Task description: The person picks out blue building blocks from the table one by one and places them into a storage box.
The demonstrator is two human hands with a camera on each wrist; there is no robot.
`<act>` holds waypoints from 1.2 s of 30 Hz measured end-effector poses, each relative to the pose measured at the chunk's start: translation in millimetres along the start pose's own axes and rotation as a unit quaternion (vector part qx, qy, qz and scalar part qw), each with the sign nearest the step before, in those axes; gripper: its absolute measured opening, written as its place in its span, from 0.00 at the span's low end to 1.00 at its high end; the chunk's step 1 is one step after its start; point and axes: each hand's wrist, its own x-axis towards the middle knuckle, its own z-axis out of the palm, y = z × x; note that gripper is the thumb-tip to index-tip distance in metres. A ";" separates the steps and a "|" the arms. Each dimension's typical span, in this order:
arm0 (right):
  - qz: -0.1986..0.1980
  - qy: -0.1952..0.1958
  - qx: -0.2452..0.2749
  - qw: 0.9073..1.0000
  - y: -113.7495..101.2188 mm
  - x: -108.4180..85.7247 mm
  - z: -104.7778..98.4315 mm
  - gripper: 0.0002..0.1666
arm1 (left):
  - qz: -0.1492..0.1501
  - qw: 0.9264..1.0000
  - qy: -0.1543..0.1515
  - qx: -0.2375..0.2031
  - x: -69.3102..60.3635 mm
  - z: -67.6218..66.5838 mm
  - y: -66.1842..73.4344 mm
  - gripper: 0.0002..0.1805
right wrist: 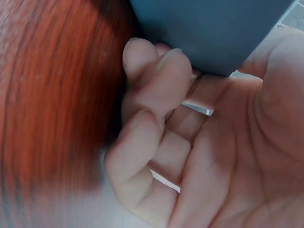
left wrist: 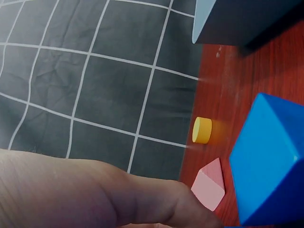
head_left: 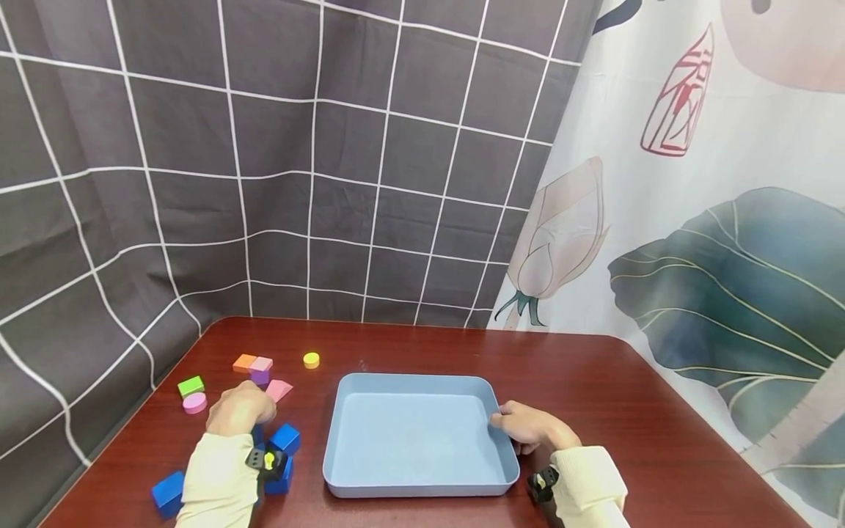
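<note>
A shallow light-blue tray (head_left: 416,490) lies on the table, its inside bare. At its right side my right hand (head_left: 533,427) grips the wall, thumb at the rim and fingers curled against the outside. My left hand (head_left: 238,409) is down among loose blocks on the left; its fingertips are hidden, so whether they hold anything does not show. Close by are a pink wedge block (head_left: 279,390), a purple block (head_left: 260,377) and a blue block (head_left: 285,438). In the left wrist view, another large blue face (left wrist: 270,161) stands beside the thumb side of that hand.
Farther left sit a green block (head_left: 191,386), a pink disc (head_left: 194,402) and a blue block (head_left: 168,493). Behind the left hand are an orange block (head_left: 243,363), a pink block (head_left: 262,363) and a yellow cylinder (head_left: 311,360). Curtains (head_left: 356,147) hang behind the dark-red table (head_left: 594,381).
</note>
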 end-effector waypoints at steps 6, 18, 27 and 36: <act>0.014 0.014 -0.024 1.000 -0.9 -1.7 1.0 0.14 | -0.014 1.000 0.024 0.003 -0.4 -0.9 2.3 0.28; 0.003 0.023 -0.030 0.999 0.1 -3.8 1.9 0.14 | 0.069 0.995 0.014 -0.068 -22.6 -14.9 16.7 0.30; -0.027 0.002 -0.006 1.000 3.6 -2.2 1.6 0.14 | 0.115 0.992 0.010 -0.058 -34.7 -9.7 36.5 0.21; -0.027 -0.011 0.008 1.000 4.1 0.9 0.2 0.14 | 0.155 0.986 0.017 -0.065 -34.6 4.7 47.7 0.13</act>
